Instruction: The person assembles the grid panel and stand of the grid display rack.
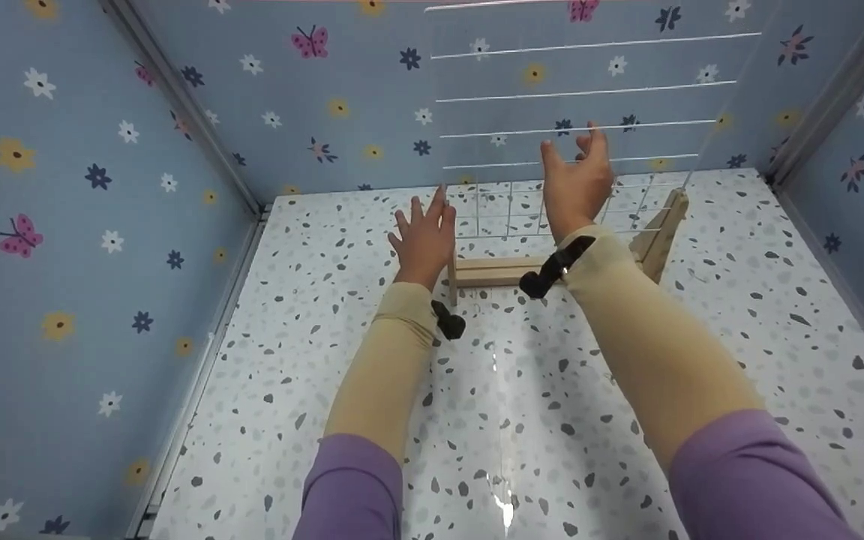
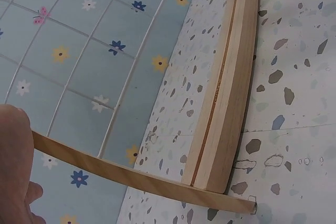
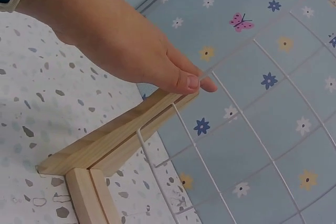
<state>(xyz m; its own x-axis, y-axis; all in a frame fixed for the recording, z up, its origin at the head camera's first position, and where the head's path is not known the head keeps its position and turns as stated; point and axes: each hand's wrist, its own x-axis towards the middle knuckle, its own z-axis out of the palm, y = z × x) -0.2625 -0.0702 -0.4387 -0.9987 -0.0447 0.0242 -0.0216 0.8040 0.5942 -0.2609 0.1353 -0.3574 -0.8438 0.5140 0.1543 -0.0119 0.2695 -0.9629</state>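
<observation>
A white wire grid panel [image 1: 589,46] stands upright at a wooden stand, whose grooved crossbar [image 1: 496,274] joins two side pieces. My left hand [image 1: 426,240] is beside the panel's left edge with fingers spread; in the left wrist view it overlaps the end of the left side piece [image 2: 131,173]. My right hand [image 1: 578,187] is raised before the panel, thumb and fingers apart. In the right wrist view its thumb appears over the tip of the right side piece [image 3: 121,121], near the grid's edge. Whether either hand touches the wood is unclear.
The stand rests on a white speckled tabletop [image 1: 312,360]. Blue flowered panels [image 1: 64,285] enclose it at the back and both sides, with metal strips [image 1: 184,105] at the corners.
</observation>
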